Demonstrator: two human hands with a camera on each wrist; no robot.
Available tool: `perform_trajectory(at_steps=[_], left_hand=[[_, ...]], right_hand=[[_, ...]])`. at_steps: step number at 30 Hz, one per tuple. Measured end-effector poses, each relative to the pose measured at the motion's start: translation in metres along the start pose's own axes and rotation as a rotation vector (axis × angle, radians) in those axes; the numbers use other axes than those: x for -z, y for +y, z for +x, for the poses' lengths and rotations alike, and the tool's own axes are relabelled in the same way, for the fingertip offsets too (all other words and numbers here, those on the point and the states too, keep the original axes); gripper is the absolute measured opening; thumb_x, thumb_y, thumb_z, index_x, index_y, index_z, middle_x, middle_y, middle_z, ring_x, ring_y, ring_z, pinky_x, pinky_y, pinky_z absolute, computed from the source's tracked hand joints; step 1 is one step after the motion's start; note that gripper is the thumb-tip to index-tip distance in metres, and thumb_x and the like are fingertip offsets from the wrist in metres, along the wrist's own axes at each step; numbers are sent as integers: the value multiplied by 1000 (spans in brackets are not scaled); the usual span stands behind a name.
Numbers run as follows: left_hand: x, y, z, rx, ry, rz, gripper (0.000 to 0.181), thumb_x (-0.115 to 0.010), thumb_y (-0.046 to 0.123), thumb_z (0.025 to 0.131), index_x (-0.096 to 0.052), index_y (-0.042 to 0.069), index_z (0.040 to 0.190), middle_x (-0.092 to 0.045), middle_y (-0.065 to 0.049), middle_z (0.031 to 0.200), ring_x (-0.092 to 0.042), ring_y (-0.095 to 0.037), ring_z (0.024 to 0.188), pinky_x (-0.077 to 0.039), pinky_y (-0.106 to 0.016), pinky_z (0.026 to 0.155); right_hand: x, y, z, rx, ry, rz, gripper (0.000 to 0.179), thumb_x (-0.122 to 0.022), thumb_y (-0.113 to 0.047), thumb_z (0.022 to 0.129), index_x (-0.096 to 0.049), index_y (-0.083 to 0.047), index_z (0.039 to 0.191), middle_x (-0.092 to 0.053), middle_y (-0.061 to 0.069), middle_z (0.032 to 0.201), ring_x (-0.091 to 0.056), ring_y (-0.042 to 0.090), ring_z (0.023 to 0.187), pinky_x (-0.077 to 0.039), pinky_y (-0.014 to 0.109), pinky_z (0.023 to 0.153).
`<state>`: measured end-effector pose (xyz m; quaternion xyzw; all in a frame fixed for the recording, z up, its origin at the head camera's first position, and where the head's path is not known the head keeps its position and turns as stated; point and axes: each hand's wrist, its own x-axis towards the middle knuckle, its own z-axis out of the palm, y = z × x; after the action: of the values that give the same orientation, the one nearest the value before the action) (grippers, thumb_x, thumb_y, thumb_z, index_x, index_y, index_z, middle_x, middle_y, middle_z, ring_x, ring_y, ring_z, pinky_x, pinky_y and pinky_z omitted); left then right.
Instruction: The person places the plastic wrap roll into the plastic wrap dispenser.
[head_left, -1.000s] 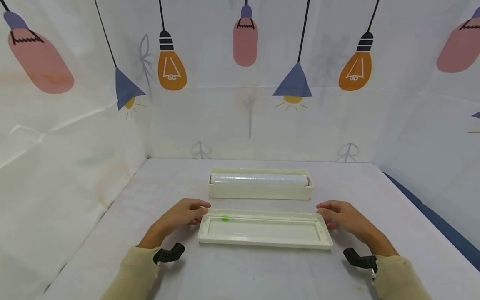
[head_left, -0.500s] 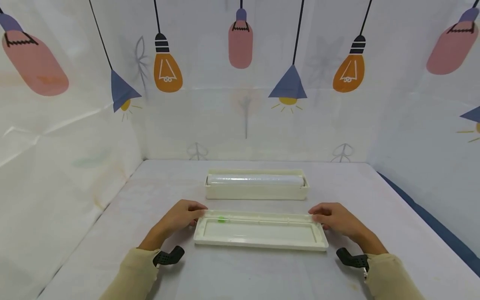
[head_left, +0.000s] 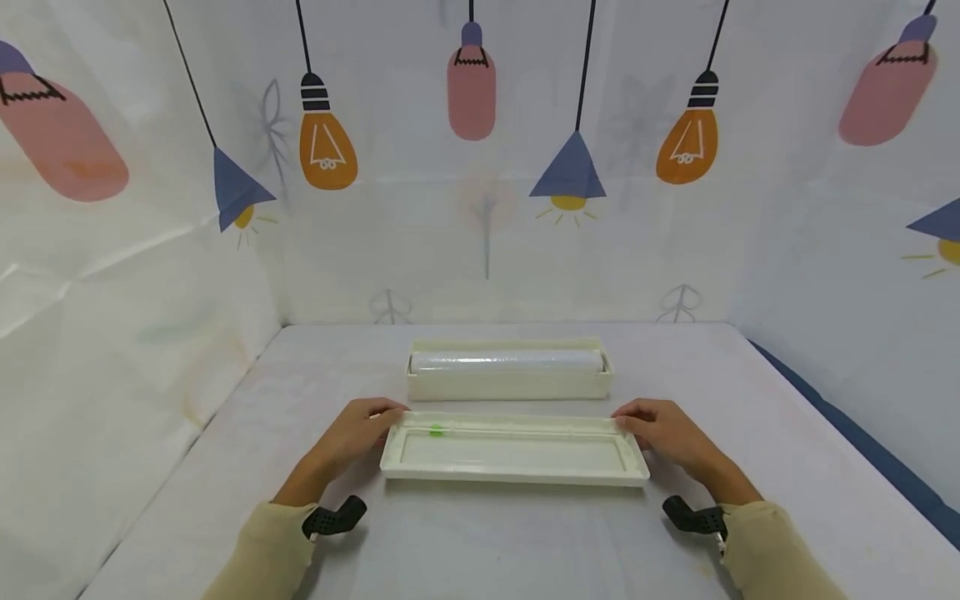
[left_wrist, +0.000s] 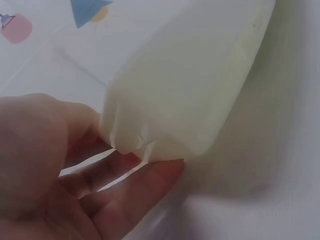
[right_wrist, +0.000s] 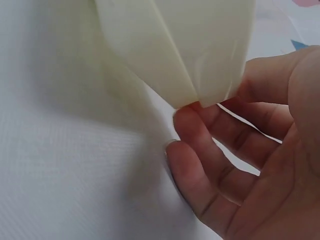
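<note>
A long cream plastic lid [head_left: 517, 456] with a small green slider [head_left: 437, 431] on its rail lies between my hands in the head view, its inside facing up. My left hand [head_left: 363, 435] pinches its left end, thumb on top; in the left wrist view the fingers [left_wrist: 135, 195] curl beneath the corner. At the right end, my right hand [head_left: 671, 433] grips the lid too, with fingertips [right_wrist: 192, 125] under the edge in the right wrist view. Behind the lid stands the matching open box [head_left: 510, 387], holding a roll of clear plastic wrap [head_left: 506, 361].
A white-covered table [head_left: 480, 550] carries everything. White sheets printed with hanging lamps, such as an orange bulb [head_left: 327, 150], wall off the back and sides. Along the right edge runs a dark blue strip [head_left: 847, 429].
My right hand has closed in on the lid's right end and both hands now grip it. The lid has risen slightly towards the box, which stays put. The head view has shifted a little.
</note>
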<state>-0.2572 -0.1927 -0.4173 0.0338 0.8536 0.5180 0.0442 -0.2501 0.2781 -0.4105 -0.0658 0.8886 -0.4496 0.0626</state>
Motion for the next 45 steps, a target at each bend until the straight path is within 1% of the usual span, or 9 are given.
perform_trajectory(at_steps=[5, 13, 18, 22, 25, 30, 33, 37, 45], left_hand=[[-1, -3, -2, 7, 32, -122, 28, -60, 19, 101, -70, 1, 120, -66, -12, 123, -64, -21, 103, -58, -34, 80], [-3, 2, 1, -118, 82, -162, 30, -64, 21, 101, -69, 2, 123, -61, -15, 131, -62, -27, 114, -59, -35, 85], [-2, 7, 2, -197, 126, -184, 28, -64, 18, 100, -69, 3, 122, -62, -13, 126, -61, -27, 116, -57, -33, 88], [-3, 11, 0, -292, 159, -203, 27, -64, 17, 100, -70, 1, 121, -63, -12, 119, -64, -25, 111, -57, -29, 87], [-3, 13, -2, -374, 188, -192, 28, -64, 17, 100, -70, -1, 121, -63, -11, 115, -64, -22, 107, -56, -26, 86], [-4, 12, -5, -453, 224, -187, 27, -65, 14, 99, -70, -2, 120, -63, -10, 115, -63, -16, 103, -55, -22, 86], [-5, 9, -6, -460, 221, -235, 26, -65, 12, 99, -70, -2, 121, -63, -13, 118, -63, -15, 105, -55, -22, 88], [-6, 9, -8, -399, 219, -303, 34, -66, 18, 99, -66, 1, 128, -62, -12, 130, -63, -13, 112, -54, -24, 90], [-3, 13, -6, -272, 229, -289, 52, -65, 36, 99, -60, 1, 137, -61, -12, 135, -60, -18, 118, -51, -21, 93]], right_hand=[[-6, 2, 0, -27, 39, 3, 32, -63, -30, 100, -69, -4, 118, -68, 9, 115, -61, 21, 94, -54, 34, 74], [-2, 2, 4, -66, 120, 148, 60, -62, -45, 99, -56, 2, 136, -57, 20, 136, -59, 30, 118, -57, 34, 87], [1, -1, 5, -102, 44, 169, 81, -50, -57, 100, -41, 9, 146, -51, 26, 142, -60, 31, 119, -54, 41, 94], [2, -6, 3, -106, -45, 151, 87, -34, -64, 102, -39, 11, 146, -61, 25, 127, -66, 27, 102, -57, 42, 85], [3, -10, 1, -81, -93, 218, 84, -29, -65, 103, -38, 6, 148, -62, 21, 123, -64, 28, 97, -59, 42, 77], [1, -12, -1, -74, -134, 373, 81, -30, -65, 103, -32, 0, 152, -53, 25, 136, -63, 32, 107, -60, 49, 78], [-1, -11, -1, -87, -128, 420, 78, -33, -61, 104, -32, 1, 151, -52, 25, 136, -63, 32, 106, -59, 51, 77], [-3, -9, 1, -68, -116, 443, 73, -33, -57, 106, -34, 1, 150, -53, 26, 134, -64, 34, 104, -59, 52, 77], [-7, -5, 3, 119, -14, 393, 72, -35, -54, 106, -37, 4, 148, -44, 26, 141, -58, 32, 112, -60, 49, 78]])
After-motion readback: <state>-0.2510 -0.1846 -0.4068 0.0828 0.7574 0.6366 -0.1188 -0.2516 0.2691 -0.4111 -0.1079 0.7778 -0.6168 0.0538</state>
